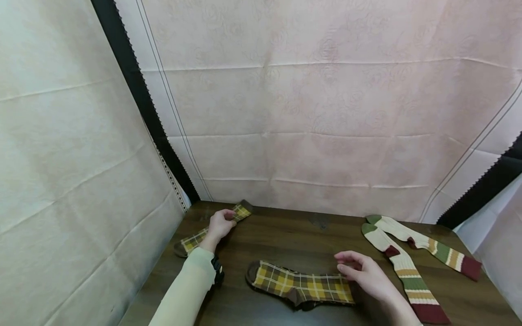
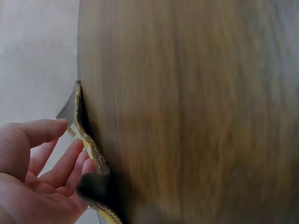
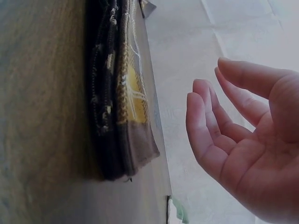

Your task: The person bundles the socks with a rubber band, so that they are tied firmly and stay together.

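My left hand (image 1: 220, 225) is over a yellow-and-brown plaid sock (image 1: 194, 241) lying near the table's far left corner. In the left wrist view, thumb and fingers (image 2: 70, 161) are apart and loosely bent close beside that sock (image 2: 96, 156); whether they touch it is unclear. A second plaid sock (image 1: 303, 286) lies flat at the front middle, its dark toe to the left. Just off its cuff end hovers my right hand (image 1: 365, 273), fingers loosely curved and holding nothing. The right wrist view shows dark layers under this sock's plaid cuff (image 3: 134, 105).
Two cream socks with green, tan and maroon stripes, one nearer (image 1: 413, 283) and one farther (image 1: 448, 256), lie at the right of the dark wooden table (image 1: 293, 240). Pale cloth walls (image 1: 326, 113) rise behind and at the sides.
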Motion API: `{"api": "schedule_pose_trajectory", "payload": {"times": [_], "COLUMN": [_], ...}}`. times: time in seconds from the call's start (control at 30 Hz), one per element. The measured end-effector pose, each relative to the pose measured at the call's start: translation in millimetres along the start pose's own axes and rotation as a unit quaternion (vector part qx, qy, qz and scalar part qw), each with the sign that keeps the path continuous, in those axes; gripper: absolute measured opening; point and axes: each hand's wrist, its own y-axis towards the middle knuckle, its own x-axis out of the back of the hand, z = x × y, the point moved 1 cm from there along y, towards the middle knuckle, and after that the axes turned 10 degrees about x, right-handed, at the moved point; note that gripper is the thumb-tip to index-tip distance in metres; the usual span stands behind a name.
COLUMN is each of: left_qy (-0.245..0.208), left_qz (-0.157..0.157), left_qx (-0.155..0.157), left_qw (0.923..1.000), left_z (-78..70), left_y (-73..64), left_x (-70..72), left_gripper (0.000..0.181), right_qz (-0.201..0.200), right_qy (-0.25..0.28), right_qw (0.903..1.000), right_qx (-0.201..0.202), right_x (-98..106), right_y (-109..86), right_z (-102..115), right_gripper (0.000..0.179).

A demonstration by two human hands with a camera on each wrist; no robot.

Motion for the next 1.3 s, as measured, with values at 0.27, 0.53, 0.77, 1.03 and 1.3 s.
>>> {"api": "schedule_pose_trajectory", "payload": {"times": [0.27,0.53,0.77,1.03,1.3], "left_qy": [-0.011,-0.003,0.012,0.031,0.049], "left_qz": [0.033,0.104,0.17,0.222,0.265], "left_qx": [-0.023,-0.039,-0.075,-0.095,-0.097], "left_qw": [0.9991,0.9938,0.9825,0.9699,0.9579], "left_z": [-5.9,-16.9,-35.6,-52.6,-66.3], "left_y": [-13.2,-32.2,-49.9,-69.2,-83.1], "left_x": [-14.2,-37.1,-61.8,-84.8,-106.0], "left_gripper": [0.029,0.03,0.03,0.028,0.03], "right_qz": [0.001,0.006,0.02,0.031,0.027], "right_qy": [0.0,-0.006,-0.017,-0.046,-0.072], "right_qw": [1.0,0.9999,0.9991,0.9984,0.9971], "right_qx": [0.006,0.012,0.034,0.008,0.001], "right_x": [-0.2,-0.5,-2.6,-6.1,-6.6], "right_y": [3.3,9.0,21.3,40.6,53.6], "right_z": [1.1,-2.8,-8.9,-13.8,-20.8], "right_gripper": [0.039,0.037,0.034,0.033,0.034]}}
